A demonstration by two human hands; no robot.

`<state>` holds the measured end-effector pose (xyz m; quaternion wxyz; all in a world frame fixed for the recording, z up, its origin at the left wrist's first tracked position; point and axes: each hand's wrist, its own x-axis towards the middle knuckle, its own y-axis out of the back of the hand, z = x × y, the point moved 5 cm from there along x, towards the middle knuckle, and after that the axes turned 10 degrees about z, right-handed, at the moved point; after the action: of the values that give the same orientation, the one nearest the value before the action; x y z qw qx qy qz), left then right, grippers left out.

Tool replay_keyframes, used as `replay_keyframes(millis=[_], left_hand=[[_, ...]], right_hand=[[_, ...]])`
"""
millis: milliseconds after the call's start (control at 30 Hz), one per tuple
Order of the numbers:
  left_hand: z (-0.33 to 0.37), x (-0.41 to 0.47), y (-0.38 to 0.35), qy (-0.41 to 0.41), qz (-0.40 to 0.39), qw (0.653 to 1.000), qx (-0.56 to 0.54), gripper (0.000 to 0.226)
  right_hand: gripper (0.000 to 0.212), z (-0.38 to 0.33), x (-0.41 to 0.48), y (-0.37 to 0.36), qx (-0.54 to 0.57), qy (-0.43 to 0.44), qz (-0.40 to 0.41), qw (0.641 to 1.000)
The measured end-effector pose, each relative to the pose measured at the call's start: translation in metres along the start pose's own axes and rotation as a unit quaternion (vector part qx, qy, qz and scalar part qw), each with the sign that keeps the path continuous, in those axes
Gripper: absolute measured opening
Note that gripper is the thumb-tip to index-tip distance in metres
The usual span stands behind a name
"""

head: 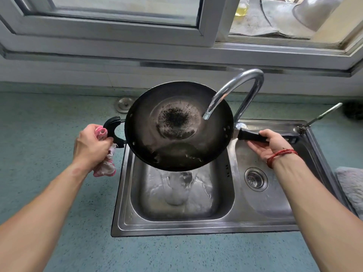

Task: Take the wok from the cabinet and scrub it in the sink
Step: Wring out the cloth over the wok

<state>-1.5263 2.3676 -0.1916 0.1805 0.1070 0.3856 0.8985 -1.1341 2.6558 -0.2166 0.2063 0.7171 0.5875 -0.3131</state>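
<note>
A black wok [176, 150] with a dark burnt patch in its middle is held tilted toward me above the left basin of the steel sink [125, 222]. Water pours off its near rim into the basin. My right hand [269, 144] grips the wok's long black handle. My left hand [90, 146] is closed on a pink and white cloth [105, 165] and presses against the wok's small loop handle. The chrome faucet [235, 89] arches over the wok, its spout just above the wok's right side.
The sink's right basin has a round drain strainer [256, 179]. A metal sink plug [123, 104] lies on the blue-green counter behind the wok. A grey cloth [351, 185] lies at the right edge. A window frame runs along the back wall.
</note>
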Motion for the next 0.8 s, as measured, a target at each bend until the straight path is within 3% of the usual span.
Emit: replay_keyframes(millis=[267,800], left_hand=[[0.001,0.003,0.002,-0.038,0.026,0.998,0.035,0.027],[-0.009,-0.004,-0.009,-0.025,0.054,0.996,0.063,0.025]], right_hand=[[0.009,-0.003,-0.002,-0.009,0.034,-0.017,-0.029,0.999],[0.018,0.004,0.004,-0.020,0.065,-0.025,-0.040,0.997]])
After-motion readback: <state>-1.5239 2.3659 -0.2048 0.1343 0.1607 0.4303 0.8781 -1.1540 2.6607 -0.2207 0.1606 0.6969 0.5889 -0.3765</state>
